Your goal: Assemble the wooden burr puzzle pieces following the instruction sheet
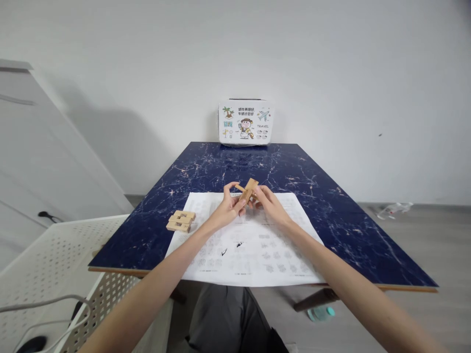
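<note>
My left hand [228, 205] and my right hand [268, 202] meet above a white printed sheet [250, 250] on the dark blue marble-patterned table [331, 206]. Both pinch a small cluster of crossed wooden puzzle bars [248, 190], held just off the sheet. The fingers of each hand are curled round the bars. More notched wooden bars [180, 221] lie stacked together at the sheet's left edge, a short way left of my left hand.
A white carton with cartoon pictures [245, 122] stands at the table's far edge against the wall. A white perforated cart [55, 264] with a grey cable is at the lower left. A small teal object [321, 313] lies on the floor under the table's right side.
</note>
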A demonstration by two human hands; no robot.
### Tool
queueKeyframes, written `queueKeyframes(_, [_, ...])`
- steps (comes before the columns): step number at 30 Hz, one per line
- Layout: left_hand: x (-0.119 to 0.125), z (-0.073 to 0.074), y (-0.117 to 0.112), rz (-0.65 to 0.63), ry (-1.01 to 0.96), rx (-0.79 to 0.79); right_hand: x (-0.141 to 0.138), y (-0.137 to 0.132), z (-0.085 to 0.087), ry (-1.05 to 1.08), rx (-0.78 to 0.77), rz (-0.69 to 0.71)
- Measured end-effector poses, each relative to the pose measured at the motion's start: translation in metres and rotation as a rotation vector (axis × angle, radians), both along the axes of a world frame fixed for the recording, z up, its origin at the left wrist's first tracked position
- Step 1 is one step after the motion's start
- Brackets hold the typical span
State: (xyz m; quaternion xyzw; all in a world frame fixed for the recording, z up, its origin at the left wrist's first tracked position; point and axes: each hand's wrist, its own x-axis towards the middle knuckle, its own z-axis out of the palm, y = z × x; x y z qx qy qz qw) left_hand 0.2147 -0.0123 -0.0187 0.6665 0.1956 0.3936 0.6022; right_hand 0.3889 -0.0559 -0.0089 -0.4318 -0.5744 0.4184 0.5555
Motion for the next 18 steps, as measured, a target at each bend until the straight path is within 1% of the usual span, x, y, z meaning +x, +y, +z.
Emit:
queueKeyframes(3, [0.0001,0.0016,-0.0013,-0.019,0.03,0.019,-0.001,-0.0016,0.0032,0.059,-0.021,0.023])
queueKeyframes(7, [0.0006,0.0034,-0.003,-0.005,0.042,0.029,-0.0001,-0.0015,0.0037,0.015,-0.003,0.082])
queueKeyframes(11, [0.0016,0.0039,-0.004,0.015,0.049,0.012,-0.0003,0.0017,-0.0002,-0.049,-0.025,0.025])
queueKeyframes(15, [0.0024,0.0046,-0.0055,0.018,0.059,-0.041,-0.0011,0.003,-0.0015,-0.028,-0.061,-0.002])
queueKeyframes(18, [0.0026,0.0055,-0.0058,0.024,0.058,-0.058,-0.0006,0.0028,-0.0009,-0.001,-0.053,-0.025])
